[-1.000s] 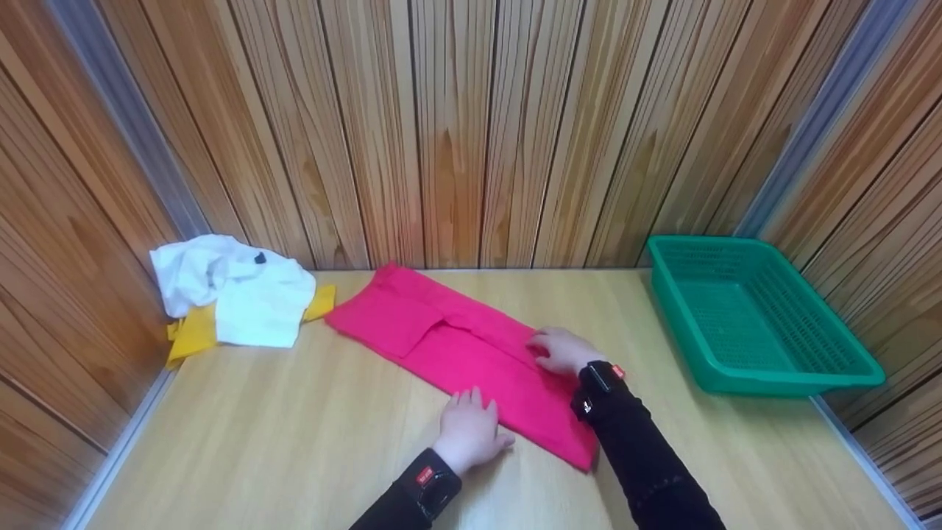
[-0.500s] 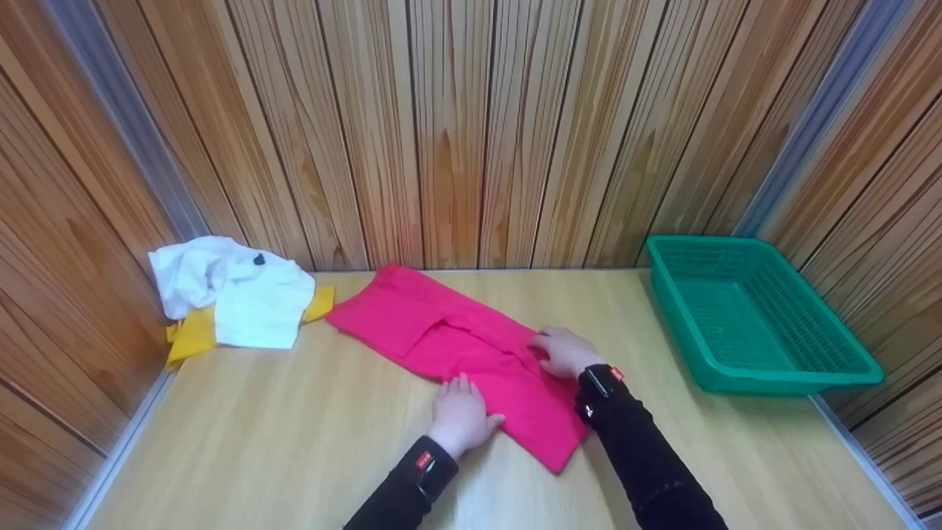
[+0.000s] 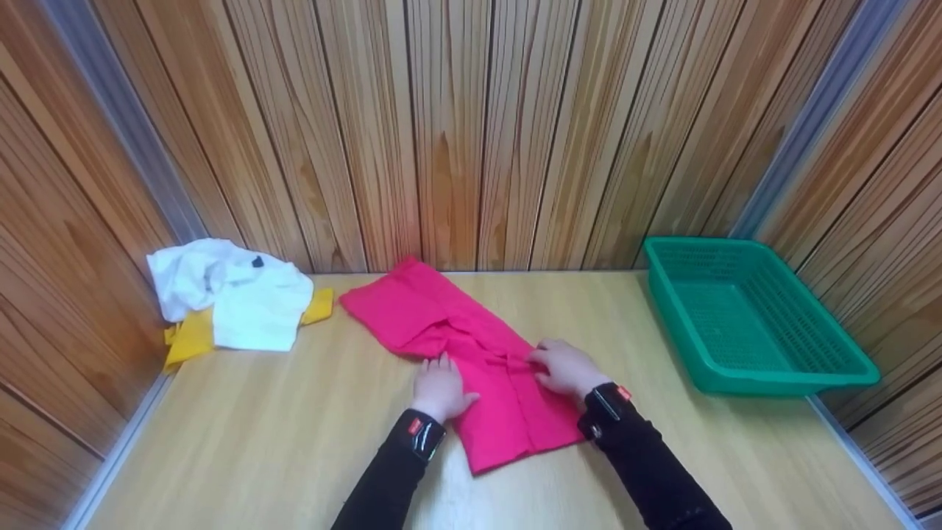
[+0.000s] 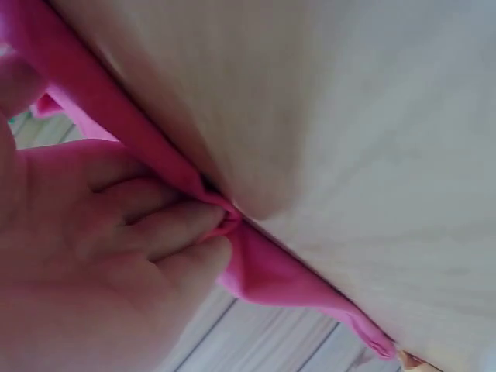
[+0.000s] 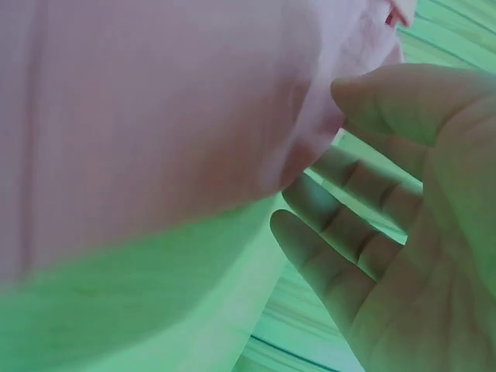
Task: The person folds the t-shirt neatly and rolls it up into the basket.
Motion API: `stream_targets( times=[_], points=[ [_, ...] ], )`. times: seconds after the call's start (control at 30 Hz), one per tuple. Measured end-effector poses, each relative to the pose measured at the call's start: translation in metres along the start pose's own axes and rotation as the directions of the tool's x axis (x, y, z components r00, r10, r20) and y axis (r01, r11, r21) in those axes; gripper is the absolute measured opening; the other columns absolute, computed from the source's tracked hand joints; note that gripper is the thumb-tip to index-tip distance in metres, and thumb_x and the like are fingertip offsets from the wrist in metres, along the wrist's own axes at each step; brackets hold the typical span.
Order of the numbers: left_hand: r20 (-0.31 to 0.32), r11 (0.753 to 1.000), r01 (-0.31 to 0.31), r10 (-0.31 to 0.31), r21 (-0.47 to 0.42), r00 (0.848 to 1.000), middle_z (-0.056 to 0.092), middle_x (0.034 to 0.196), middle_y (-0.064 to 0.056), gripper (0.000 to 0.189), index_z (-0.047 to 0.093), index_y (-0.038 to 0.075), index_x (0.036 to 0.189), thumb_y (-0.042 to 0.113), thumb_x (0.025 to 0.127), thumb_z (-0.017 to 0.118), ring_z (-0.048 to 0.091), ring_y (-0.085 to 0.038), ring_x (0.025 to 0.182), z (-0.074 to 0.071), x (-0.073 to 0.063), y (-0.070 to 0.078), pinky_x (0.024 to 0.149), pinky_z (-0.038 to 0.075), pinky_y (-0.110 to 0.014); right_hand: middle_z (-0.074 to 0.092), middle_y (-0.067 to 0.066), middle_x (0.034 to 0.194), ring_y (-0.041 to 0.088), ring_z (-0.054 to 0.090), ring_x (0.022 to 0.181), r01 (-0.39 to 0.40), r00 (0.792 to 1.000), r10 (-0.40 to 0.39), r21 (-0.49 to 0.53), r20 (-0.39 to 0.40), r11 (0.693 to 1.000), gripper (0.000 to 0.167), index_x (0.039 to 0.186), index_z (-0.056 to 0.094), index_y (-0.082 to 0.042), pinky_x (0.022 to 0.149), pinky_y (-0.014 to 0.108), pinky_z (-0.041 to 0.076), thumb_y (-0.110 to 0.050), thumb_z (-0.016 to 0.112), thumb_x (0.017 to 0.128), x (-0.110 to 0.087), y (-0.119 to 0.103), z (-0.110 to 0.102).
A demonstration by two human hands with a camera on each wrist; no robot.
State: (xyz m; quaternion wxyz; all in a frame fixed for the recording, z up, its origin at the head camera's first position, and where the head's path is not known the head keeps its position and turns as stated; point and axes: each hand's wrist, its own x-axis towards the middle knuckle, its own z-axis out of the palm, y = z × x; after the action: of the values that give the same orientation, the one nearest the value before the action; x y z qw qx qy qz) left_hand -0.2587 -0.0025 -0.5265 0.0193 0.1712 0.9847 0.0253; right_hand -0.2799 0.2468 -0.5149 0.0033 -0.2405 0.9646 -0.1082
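Note:
A folded bright red-pink garment [image 3: 486, 397] lies askew on the table, its far end near the back wall and its near end toward me. Wrinkles bunch across its middle. My left hand [image 3: 440, 391] rests along its left edge, fingers extended; in the left wrist view the fingertips [image 4: 213, 221] press into the edge, where the fabric puckers. My right hand [image 3: 567, 368] is at the right edge, fingers loosely bent on the cloth. In the right wrist view its thumb [image 5: 372, 97] touches the garment's side while the other fingers are spread apart at the edge.
A green plastic basket [image 3: 699, 361] with slotted walls stands at the right. At the back left, a white cloth [image 3: 257, 313] with a dark mark lies over a yellow cloth [image 3: 193, 340]. Wood-patterned panels [image 3: 449, 147] enclose the table on three sides.
My left hand has moved left and slightly away from me. The garment's near end has swung left, its far end has shifted right, and its middle has wrinkled. The right hand has barely moved.

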Motion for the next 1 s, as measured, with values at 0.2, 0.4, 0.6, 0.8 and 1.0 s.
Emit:
stream_targets(
  times=[0.2,0.4,0.6,0.8,1.0],
  points=[
    [0.008,0.999,-0.015,0.016,-0.046,1.0,0.047,0.145,-0.024,0.081,0.048,-0.009,0.139,0.053,0.09,0.063,0.043,-0.035,0.135,0.0,0.011,-0.011,0.111,0.031,-0.048,0.051,0.003,0.084,0.023,0.054,0.078,0.07,0.997,-0.069,0.009,-0.02,0.998,0.016,0.101,0.074,-0.007,0.073,0.042,0.048,-0.012,0.07,0.086,-0.003,-0.009,0.0],
    [0.025,0.996,-0.031,0.034,-0.086,0.999,0.045,0.148,-0.021,0.08,0.047,-0.007,0.141,0.051,0.089,0.065,0.041,-0.036,0.137,0.0,0.015,-0.019,0.112,0.029,-0.051,0.049,-0.003,0.078,0.015,0.05,0.071,0.099,0.994,-0.101,0.068,0.03,0.993,0.009,0.093,0.074,-0.008,0.068,0.036,0.046,-0.013,0.069,0.088,-0.003,-0.018,-0.002],
    [0.026,0.991,-0.062,0.066,-0.115,0.998,0.042,0.151,-0.019,0.078,0.046,-0.005,0.143,0.049,0.09,0.065,0.037,-0.035,0.14,0.0,0.013,-0.026,0.113,0.028,-0.052,0.05,-0.005,0.076,0.013,0.047,0.07,0.092,0.989,-0.105,0.129,0.104,0.987,0.006,0.088,0.073,-0.01,0.067,0.034,0.044,-0.014,0.069,0.089,0.001,-0.023,-0.006],
    [0.015,0.993,-0.064,0.066,-0.094,0.998,0.042,0.151,-0.019,0.077,0.045,-0.004,0.144,0.049,0.091,0.064,0.037,-0.035,0.139,0.002,0.011,-0.027,0.113,0.028,-0.05,0.054,-0.006,0.076,0.013,0.05,0.071,0.024,0.987,-0.047,0.149,0.155,0.989,0.007,0.088,0.073,-0.013,0.069,0.034,0.045,-0.019,0.07,0.091,0.007,-0.025,-0.006],
    [0.009,0.999,-0.019,0.019,-0.032,1.0,0.045,0.148,-0.019,0.073,0.048,-0.003,0.142,0.049,0.092,0.063,0.041,-0.034,0.137,0.0,0.001,-0.014,0.11,0.033,-0.047,0.051,-0.007,0.07,0.011,0.048,0.065,0.048,0.993,-0.06,0.124,0.1,0.991,0.014,0.082,0.069,-0.014,0.064,0.031,0.043,-0.024,0.069,0.092,0.011,-0.02,-0.005]
  ],
)
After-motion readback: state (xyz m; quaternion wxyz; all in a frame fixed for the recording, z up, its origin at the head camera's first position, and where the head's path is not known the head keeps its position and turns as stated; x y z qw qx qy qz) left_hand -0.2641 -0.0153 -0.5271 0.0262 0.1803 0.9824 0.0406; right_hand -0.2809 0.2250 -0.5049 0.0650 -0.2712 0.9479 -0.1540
